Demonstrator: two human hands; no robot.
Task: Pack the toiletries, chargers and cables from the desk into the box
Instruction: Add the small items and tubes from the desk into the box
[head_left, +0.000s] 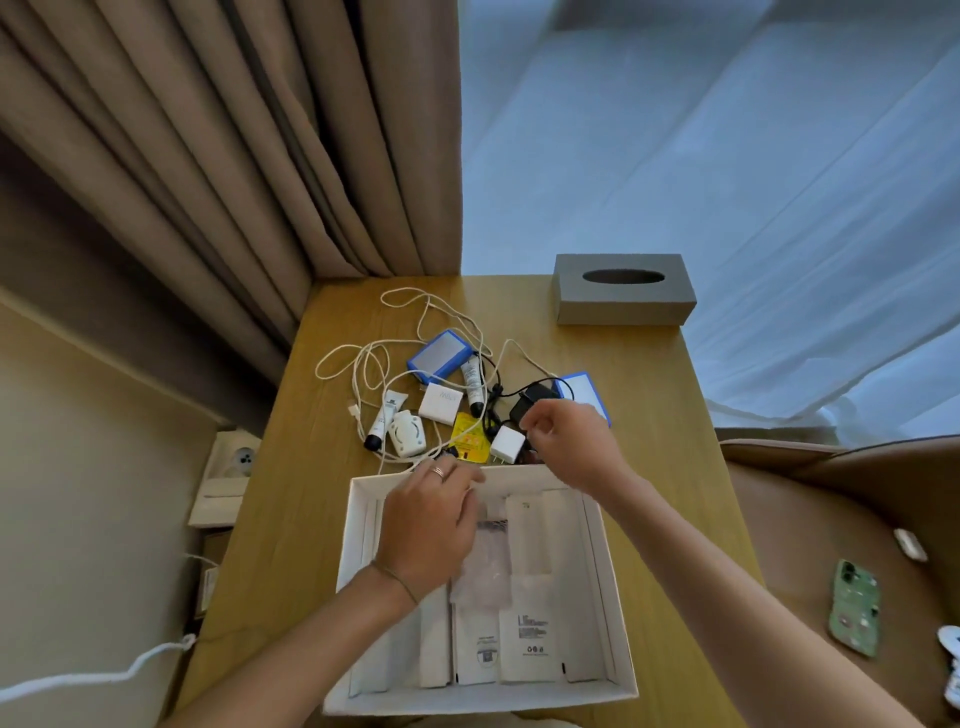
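The open white cardboard box (597, 525) sat nearest me on the wooden counter (670, 493), already holding white packets. My left hand (426, 525) rested inside it, grip relaxed, holding nothing I could confirm. My right hand (566, 441) hovered past the rim, fingers curled beside the small white plug charger (507, 445); contact unclear. Beyond lay white cables (363, 364) and tubes (382, 420), unpacked. Judgement: mid-packing; next, secure the charger.
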